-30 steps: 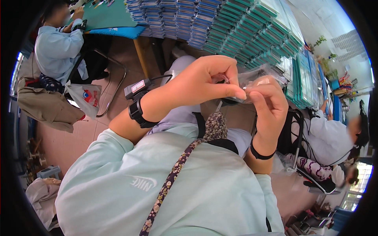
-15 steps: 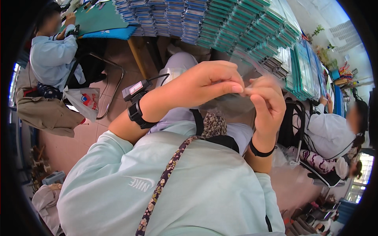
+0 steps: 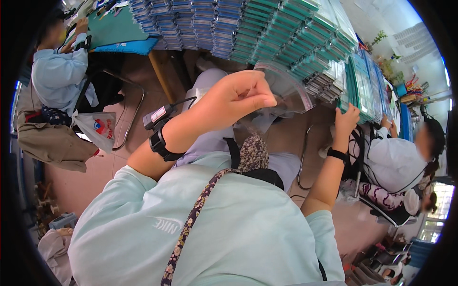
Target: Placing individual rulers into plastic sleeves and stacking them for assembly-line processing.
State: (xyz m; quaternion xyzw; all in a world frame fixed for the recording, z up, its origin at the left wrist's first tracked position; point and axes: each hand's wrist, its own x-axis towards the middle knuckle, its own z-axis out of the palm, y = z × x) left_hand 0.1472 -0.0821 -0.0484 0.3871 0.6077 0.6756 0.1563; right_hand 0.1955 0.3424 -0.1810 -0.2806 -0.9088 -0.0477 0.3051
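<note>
My left hand (image 3: pixel 245 93) is raised before my chest, its thumb and fingers pinched together. From the pinch hangs a clear plastic bag (image 3: pixel 284 93), with a reddish line along its far edge. The exact grip on the film is partly hidden by the fingers. Out to the right, my right hand (image 3: pixel 347 119) has its fingers apart at the lower edge of the upright teal-framed flat cases (image 3: pixel 354 90). Nothing shows in it; whether the fingertips touch a case I cannot tell.
Stacks of blue flat cases (image 3: pixel 202 28) and teal flat cases (image 3: pixel 276 31) fill the table ahead. One person (image 3: pixel 62 71) sits at the far left by a green-topped table (image 3: pixel 117 26), another (image 3: pixel 396 155) at the right. A white carrier bag (image 3: pixel 97 127) hangs from the left chair.
My right hand has left the left hand and moved out right to the teal cases, fingers spreading. The bag stays with my left hand and shows more widely.
</note>
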